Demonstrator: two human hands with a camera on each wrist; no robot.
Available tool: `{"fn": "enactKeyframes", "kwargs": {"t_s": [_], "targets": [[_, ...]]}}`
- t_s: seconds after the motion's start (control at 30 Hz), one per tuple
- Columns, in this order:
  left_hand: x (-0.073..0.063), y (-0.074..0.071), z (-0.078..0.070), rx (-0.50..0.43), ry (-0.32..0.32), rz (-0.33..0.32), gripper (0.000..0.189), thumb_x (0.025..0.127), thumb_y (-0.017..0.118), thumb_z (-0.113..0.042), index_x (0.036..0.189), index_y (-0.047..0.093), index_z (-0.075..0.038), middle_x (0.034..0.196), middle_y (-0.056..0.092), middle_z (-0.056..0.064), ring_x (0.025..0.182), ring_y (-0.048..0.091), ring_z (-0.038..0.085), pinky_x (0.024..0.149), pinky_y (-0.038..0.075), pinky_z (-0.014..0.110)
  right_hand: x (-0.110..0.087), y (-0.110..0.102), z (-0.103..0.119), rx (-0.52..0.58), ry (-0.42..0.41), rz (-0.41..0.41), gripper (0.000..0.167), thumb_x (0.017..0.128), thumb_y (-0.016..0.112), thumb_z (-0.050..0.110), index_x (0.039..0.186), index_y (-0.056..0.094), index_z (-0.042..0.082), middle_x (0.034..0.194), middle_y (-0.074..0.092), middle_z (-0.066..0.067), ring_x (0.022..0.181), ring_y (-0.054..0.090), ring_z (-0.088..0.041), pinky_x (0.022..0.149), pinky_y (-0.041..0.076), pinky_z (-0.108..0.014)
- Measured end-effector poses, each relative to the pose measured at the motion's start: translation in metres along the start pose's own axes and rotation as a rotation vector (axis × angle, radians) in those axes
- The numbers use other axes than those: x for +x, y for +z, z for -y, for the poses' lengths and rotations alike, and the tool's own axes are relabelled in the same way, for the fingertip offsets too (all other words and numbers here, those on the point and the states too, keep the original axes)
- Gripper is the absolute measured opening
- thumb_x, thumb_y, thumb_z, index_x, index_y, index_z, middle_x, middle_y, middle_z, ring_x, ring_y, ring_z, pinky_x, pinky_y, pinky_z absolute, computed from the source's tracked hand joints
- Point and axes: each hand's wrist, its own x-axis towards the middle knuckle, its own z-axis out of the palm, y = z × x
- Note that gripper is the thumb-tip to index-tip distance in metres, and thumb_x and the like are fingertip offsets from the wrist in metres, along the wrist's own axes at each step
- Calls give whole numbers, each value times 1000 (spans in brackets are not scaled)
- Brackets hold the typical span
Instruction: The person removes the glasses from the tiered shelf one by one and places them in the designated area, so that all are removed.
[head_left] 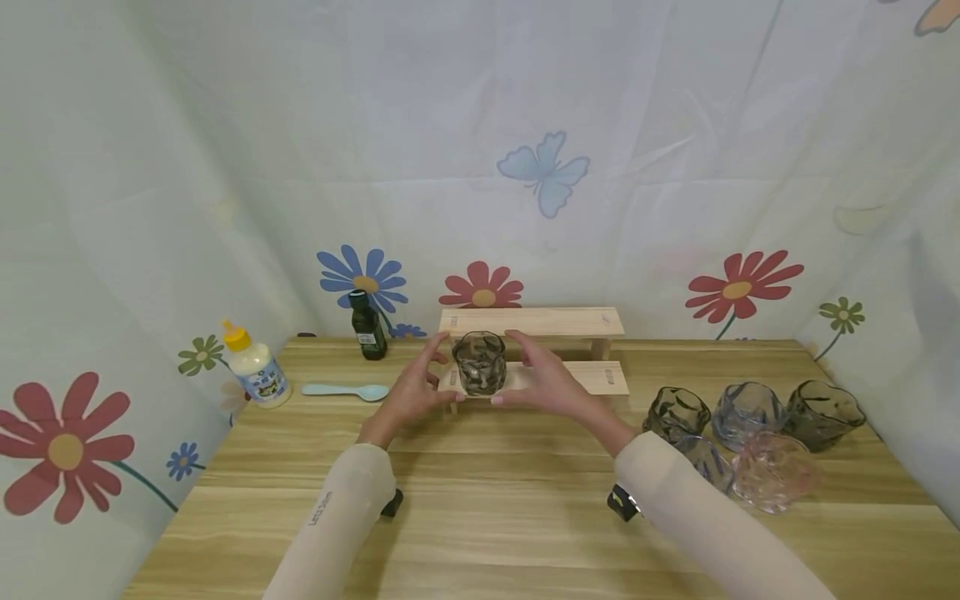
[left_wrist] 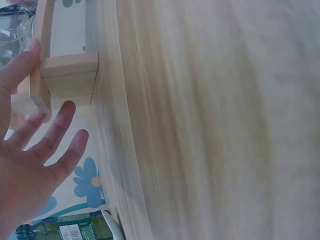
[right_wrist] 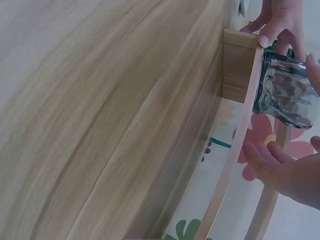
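Note:
A smoky grey glass (head_left: 480, 364) with a wavy surface stands upright on the lower board (head_left: 573, 379) of a two-step wooden rack, toward its left end. My left hand (head_left: 412, 390) is at the left of the glass, thumb on the board's front edge, the other fingers spread out past the end of the rack in the left wrist view. On the other side is my right hand (head_left: 547, 385), thumb at the front edge and index finger raised near the rim. In the right wrist view the right-hand fingers (right_wrist: 267, 165) are spread, with a gap to the glass (right_wrist: 285, 90).
Several more wavy glasses, smoky (head_left: 822, 417), bluish (head_left: 747, 415) and pink (head_left: 776, 473), stand close together at the right. On the left are a yellow-capped squeeze bottle (head_left: 258, 371), a light blue spoon (head_left: 345, 391) and a dark green bottle (head_left: 367, 329). A flowered curtain (head_left: 600, 250) hangs behind.

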Motion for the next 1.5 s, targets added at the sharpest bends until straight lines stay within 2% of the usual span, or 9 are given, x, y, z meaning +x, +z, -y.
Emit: {"fn": "enactKeyframes", "kwargs": {"t_s": [0.43,0.67,0.83,1.23,1.5], "targets": [[-2,-1,-1,-3,13,1,105,79,86,-16,158,20,-37,133,54,17,92,67,32,79,55,44,13,12,7,-3,-12,3,105,74,90,31,157,28,13,152,45,-15,132,53,-38,105,45,-52],[-3,-1,-2,4,8,0,105,79,86,-16,158,20,-36,133,54,17,91,67,32,80,55,45,16,17,10,-9,-20,-5,103,76,88,33,157,27,10,151,46,-18,136,49,-37,108,42,-54],[-2,-1,-1,-1,9,0,105,79,86,-15,158,21,-36,133,55,17,90,67,31,81,55,45,21,22,11,-14,7,-15,103,77,88,34,157,27,14,151,44,-20,137,46,-40,108,40,-57],[-1,-1,1,-12,6,12,105,79,86,-15,158,20,-36,134,54,17,92,67,31,79,55,42,30,32,13,8,75,-37,106,75,90,32,158,26,21,149,46,-21,135,48,-40,106,42,-56],[0,-1,1,-10,3,7,105,79,86,-15,157,21,-36,133,54,17,92,67,32,79,55,42,34,34,12,51,69,-46,102,73,91,24,155,31,17,144,51,-18,130,53,-38,105,44,-53]]}}
